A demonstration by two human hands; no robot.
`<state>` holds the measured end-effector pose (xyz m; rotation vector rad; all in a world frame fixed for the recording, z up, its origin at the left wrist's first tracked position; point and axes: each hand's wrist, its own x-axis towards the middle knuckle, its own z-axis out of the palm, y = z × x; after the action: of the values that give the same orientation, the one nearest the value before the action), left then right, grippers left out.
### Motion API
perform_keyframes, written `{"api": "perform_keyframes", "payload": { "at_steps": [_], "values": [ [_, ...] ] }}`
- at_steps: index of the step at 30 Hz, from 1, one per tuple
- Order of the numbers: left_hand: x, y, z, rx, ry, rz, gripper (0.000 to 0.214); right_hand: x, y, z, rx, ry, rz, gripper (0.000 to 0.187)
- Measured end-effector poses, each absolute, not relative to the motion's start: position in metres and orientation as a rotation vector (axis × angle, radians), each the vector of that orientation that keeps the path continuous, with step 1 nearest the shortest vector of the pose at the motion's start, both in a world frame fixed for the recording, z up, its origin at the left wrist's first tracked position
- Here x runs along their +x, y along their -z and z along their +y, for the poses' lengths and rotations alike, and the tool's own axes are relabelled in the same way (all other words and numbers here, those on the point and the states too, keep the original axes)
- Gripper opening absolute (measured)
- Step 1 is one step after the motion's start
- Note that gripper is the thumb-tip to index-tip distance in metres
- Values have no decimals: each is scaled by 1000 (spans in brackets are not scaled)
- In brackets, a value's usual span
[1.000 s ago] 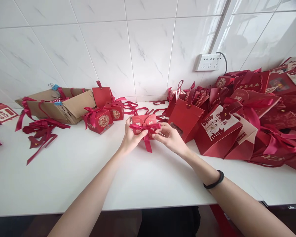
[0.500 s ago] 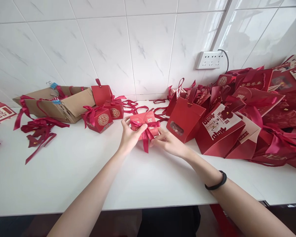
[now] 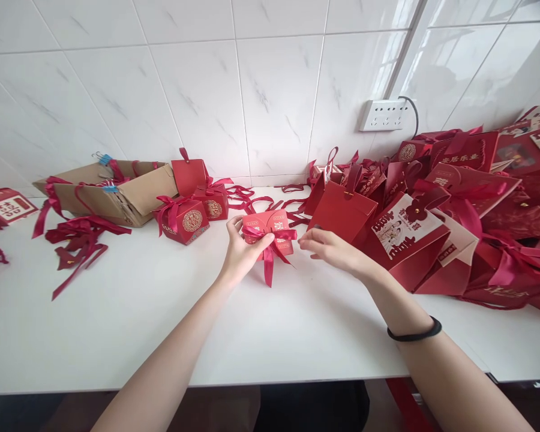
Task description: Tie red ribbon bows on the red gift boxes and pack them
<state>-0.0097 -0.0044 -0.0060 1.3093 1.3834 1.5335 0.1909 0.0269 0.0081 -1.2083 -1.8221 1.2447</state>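
Observation:
My left hand is closed on a small red gift box with gold lettering, its thumb pressing the dark-red ribbon tied in a bow across the front. The fingers behind the box are partly hidden. Ribbon tails hang below the box over the white table. Just right of the box, my right hand is raised, fingers loosely bent and apart from the ribbon, with nothing visible in it. Behind that hand stands a larger red paper box.
Left of centre sit two ribboned red boxes and an open cardboard box with ribbons. Loose ribbons lie in front of it. Many red gift boxes crowd the right side. A power strip is on the tiled wall.
My right hand has let go of the ribbon's right side and moved away up and to the right. My left hand still holds the box; the view has shifted slightly.

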Motion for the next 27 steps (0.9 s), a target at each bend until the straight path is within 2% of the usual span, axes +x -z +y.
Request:
{"api": "perform_keyframes", "payload": {
  "at_steps": [3,5,8,11,17,19,22,23,25,27],
  "values": [
    [-8,10,-5,1357,-1517,1354,67,182,-8,25,-1038,-1287,-1731,27],
    [-6,13,-5,1381,-1500,1317,69,174,-3,23,-948,-1186,-1740,31],
    [-5,16,-4,1334,-1523,1236,54,166,4,22,-907,-1109,-1683,36],
    [-4,20,-3,1328,-1525,1240,46,166,5,24,-917,-1235,-1568,39],
    [-10,27,0,1533,-1452,1240,56,176,0,29,-938,-1399,-1419,43],
    [-11,29,2,1549,-1453,1238,57,181,-1,28,-847,-1341,-1572,59],
    [-13,30,4,1585,-1461,1215,56,186,-1,27,-670,-1156,-1957,109],
    [-13,30,4,1591,-1465,1207,55,187,-1,26,-654,-1074,-2062,120],
    [-15,30,3,1577,-1476,1192,55,189,0,25,-693,-923,-2184,126],
    [-16,28,-1,1543,-1467,1142,55,190,-1,20,-759,-824,-2205,122]
  ]
}}
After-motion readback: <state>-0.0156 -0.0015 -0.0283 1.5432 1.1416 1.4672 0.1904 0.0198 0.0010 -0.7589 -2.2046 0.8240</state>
